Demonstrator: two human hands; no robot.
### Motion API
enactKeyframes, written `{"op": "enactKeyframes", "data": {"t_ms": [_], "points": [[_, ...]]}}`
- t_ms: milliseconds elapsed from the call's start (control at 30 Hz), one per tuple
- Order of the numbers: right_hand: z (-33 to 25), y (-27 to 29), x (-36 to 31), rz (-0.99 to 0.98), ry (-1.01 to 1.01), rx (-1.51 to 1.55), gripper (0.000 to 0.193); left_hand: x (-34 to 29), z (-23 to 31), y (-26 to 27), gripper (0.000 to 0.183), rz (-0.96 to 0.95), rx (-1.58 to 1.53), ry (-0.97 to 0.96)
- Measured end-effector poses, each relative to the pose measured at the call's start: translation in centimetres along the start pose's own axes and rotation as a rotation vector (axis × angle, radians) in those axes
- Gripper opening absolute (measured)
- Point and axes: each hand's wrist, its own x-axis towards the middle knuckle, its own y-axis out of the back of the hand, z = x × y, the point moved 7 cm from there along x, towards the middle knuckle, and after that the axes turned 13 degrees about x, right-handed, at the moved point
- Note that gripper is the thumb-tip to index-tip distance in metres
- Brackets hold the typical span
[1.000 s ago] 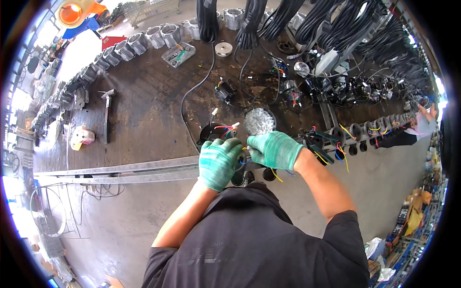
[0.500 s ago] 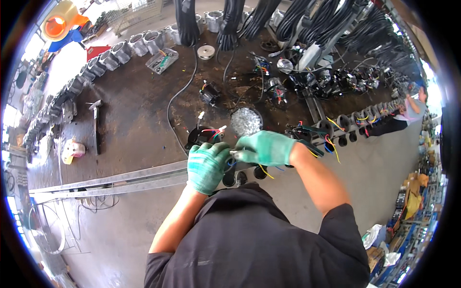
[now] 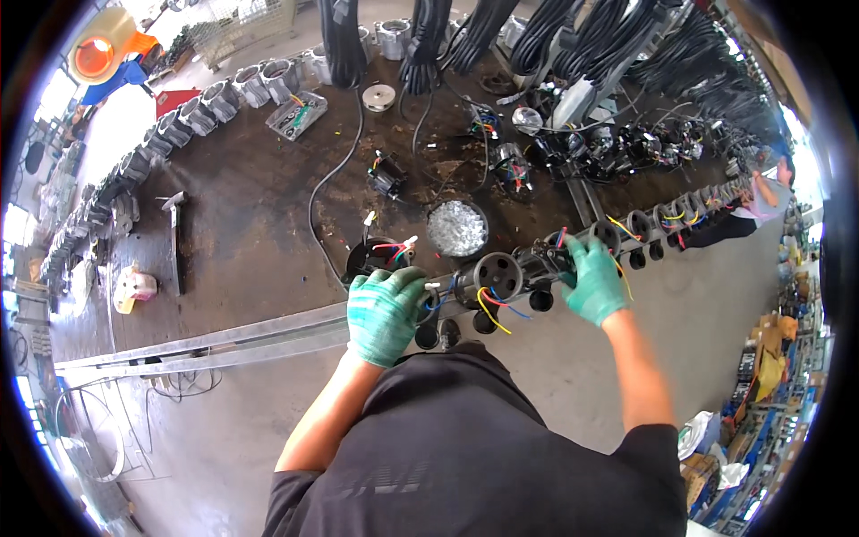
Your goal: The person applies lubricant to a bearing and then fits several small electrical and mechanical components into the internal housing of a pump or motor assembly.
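My left hand (image 3: pixel 386 315), in a green-striped glove, is closed at the bench's near edge. A wire with a white tip (image 3: pixel 432 285) sticks out beside its fingertips. Just beyond it sits a round black housing (image 3: pixel 362 258) with red and white wires, its near side partly covered by the hand. To the right, my gloved right hand (image 3: pixel 593 280) curls round the handle end of dark pliers (image 3: pixel 548 259); its fingers hide the handles. Between the hands lies a black cylindrical motor housing (image 3: pixel 497 276) with yellow, blue and red wires.
A bowl of small clear pieces (image 3: pixel 457 229) stands beyond my hands. A hammer (image 3: pixel 176 242) lies on the left, near metal housings (image 3: pixel 219 100) in a curved row. Black cable bundles (image 3: pixel 420 45) hang at the back. Another person (image 3: pixel 761 201) is at far right.
My right hand has left the spot beside my left hand and moved right onto the pliers, uncovering the motor housing and bowl edge. My left hand has stayed in place.
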Motion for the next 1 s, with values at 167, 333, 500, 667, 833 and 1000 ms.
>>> {"op": "enactKeyframes", "data": {"t_ms": [167,333,500,667,833,1000], "points": [[-9.1,-4.1,-4.8,-0.163,0.160,0.691,0.071,0.1,0.2,0.2,0.022,0.014,-0.019,-0.009],[-14.7,-5.0,-5.0,-0.077,0.278,0.566,0.072,-0.3,0.0,0.0,0.023,0.027,-0.033,-0.014],[-15.1,-6.1,-4.5,-0.071,0.191,0.758,0.068,-0.1,0.0,0.4,0.023,0.012,-0.038,-0.017],[-15.7,-5.8,-4.1,-0.026,0.239,0.765,0.067,-0.4,0.1,0.2,0.022,-0.001,-0.025,-0.018],[-16.0,-6.2,-4.0,-0.052,0.228,0.764,0.059,-0.5,0.1,0.3,0.022,-0.009,-0.025,-0.020],[-16.7,-7.8,-3.2,-0.148,0.228,0.703,0.042,-0.9,-0.1,0.3,0.022,0.020,-0.051,-0.022]]}}
